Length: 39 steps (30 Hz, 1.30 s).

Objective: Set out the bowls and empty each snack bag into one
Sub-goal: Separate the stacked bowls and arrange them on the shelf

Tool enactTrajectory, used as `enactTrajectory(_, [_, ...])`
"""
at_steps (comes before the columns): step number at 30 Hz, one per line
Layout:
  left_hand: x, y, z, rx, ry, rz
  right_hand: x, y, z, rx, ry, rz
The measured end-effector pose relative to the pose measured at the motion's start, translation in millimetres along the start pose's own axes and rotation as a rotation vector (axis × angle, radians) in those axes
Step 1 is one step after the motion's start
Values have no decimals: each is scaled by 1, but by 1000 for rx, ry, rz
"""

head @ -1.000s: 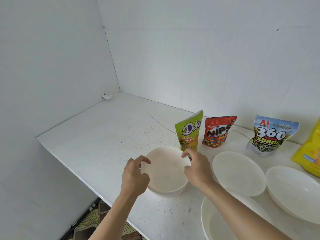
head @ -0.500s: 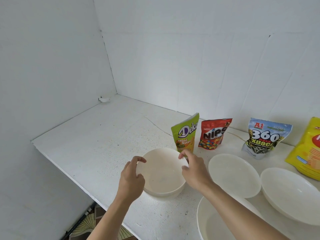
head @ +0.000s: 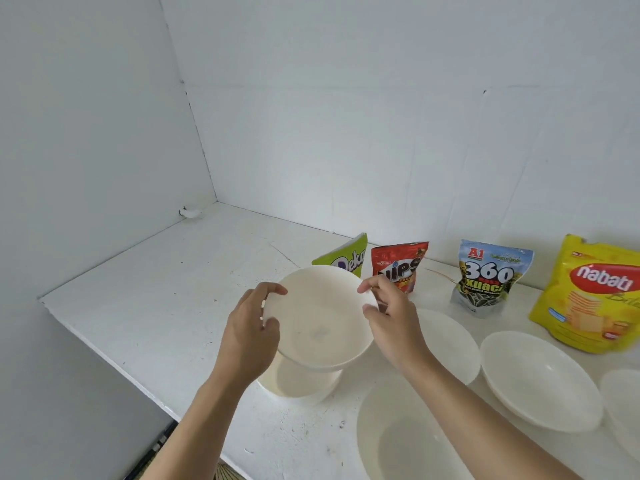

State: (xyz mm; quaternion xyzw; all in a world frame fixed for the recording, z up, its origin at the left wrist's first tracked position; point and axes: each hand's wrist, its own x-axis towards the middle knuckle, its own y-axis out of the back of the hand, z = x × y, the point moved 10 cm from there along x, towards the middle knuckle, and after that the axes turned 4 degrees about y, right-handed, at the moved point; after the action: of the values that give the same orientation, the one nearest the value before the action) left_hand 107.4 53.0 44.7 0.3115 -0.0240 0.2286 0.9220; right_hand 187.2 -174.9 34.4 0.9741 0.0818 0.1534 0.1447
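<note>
The white surface [head: 166,306] carries everything. Just right of the raised bowl [head: 322,320], nearest the viewer, sits a wide bowl [head: 408,441]. Further right are a shallow bowl [head: 450,344] and a second shallow bowl [head: 540,379].

The raised bowl itself is plain white and tilted, held over a lower bowl [head: 298,382]; whether the two touch is hidden.

Four bags stand behind it and to its right. The Nabati bag [head: 595,296] is farthest, then the 360 bag [head: 488,278] and the Nips bag [head: 398,268]. The Deka bag [head: 346,261] is partly hidden by its rim.

The left hand [head: 249,334] curls round the bowl's left rim, and the right hand [head: 391,317] pinches the right rim.

The bowl looks light, stiff and smooth, so probably slick. Opposite rim edges seem the soundest hold, as nested bowls may cling.
</note>
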Motion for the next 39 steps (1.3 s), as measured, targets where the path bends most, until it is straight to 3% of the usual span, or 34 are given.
enactTrajectory(8, [-30, -46, 88, -130, -116, 14, -24, 101, -10, 179, 15, 189])
enactTrajectory(18, [-84, -145, 159, -197, -197, -123, -84, 233, 17, -50, -59, 404])
enactTrajectory(30, [-156, -229, 154, -102, -261, -414, -168, 277, 79, -378, -226, 248])
enactTrajectory(39, [-179, -234, 126, 163, -323, -410, -208, 252, 106, -425, -302, 135])
